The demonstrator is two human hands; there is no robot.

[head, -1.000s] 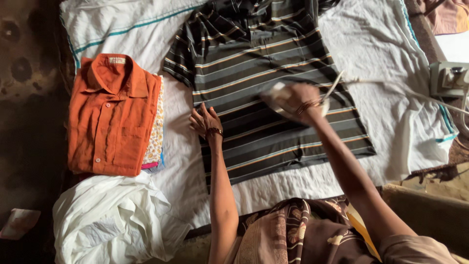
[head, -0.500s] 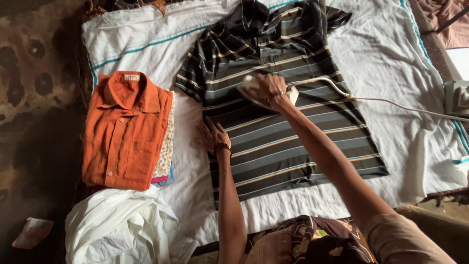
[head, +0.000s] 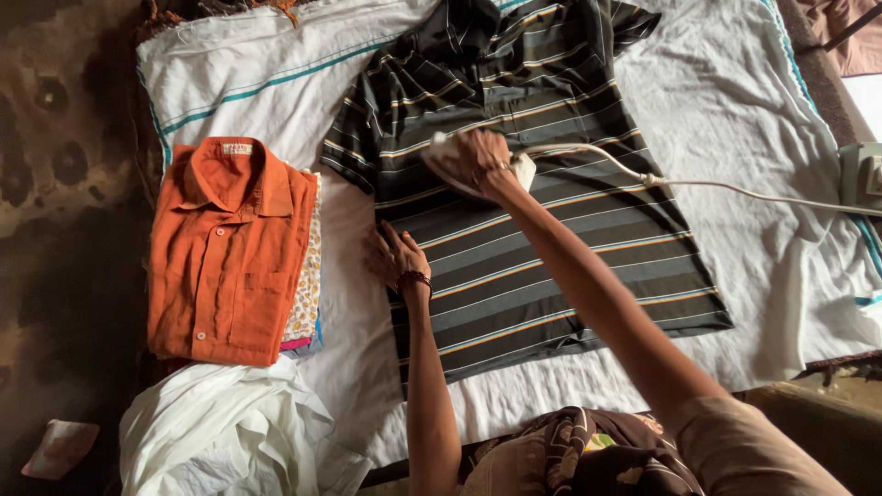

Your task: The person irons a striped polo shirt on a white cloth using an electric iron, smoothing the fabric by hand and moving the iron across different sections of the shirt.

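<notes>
A dark striped polo shirt [head: 551,266] lies flat on a white cloth [head: 276,83] with a teal line. My right hand [head: 478,161] grips a white clothes iron [head: 519,170] that rests on the upper left part of the shirt, near its sleeve. The iron's white cord [head: 698,184] runs off to the right. My left hand [head: 395,255] lies flat with fingers spread on the shirt's left edge, a dark bracelet on the wrist.
A folded orange shirt [head: 225,248] tops a stack of folded clothes at the left. Crumpled white fabric [head: 220,432] lies below it. A pale box-like object [head: 864,174] sits at the right edge. Dark stained floor lies along the left.
My right hand has slid the iron to the left and up the shirt, toward the sleeve. My left hand stays pressed on the shirt's left edge. The camera view has shifted.
</notes>
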